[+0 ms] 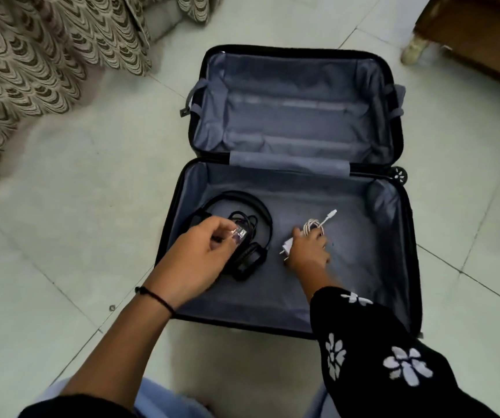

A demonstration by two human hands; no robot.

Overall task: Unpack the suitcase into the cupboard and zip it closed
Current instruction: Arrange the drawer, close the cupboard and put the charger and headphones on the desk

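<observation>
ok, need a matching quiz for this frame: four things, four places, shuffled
1 headphones
2 charger
3 black cable
4 wheel

A held in right hand
B outside the suitcase, right end of hinge
C lying on the lining, near half
D pinched by left hand

Pairs: 1-C, 2-A, 3-D, 4-B

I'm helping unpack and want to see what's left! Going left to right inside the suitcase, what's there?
Black headphones → white charger plug → coiled white cable, which the right hand grips. The left hand holds a small packet that overlaps the headphones, so it's left out.
</observation>
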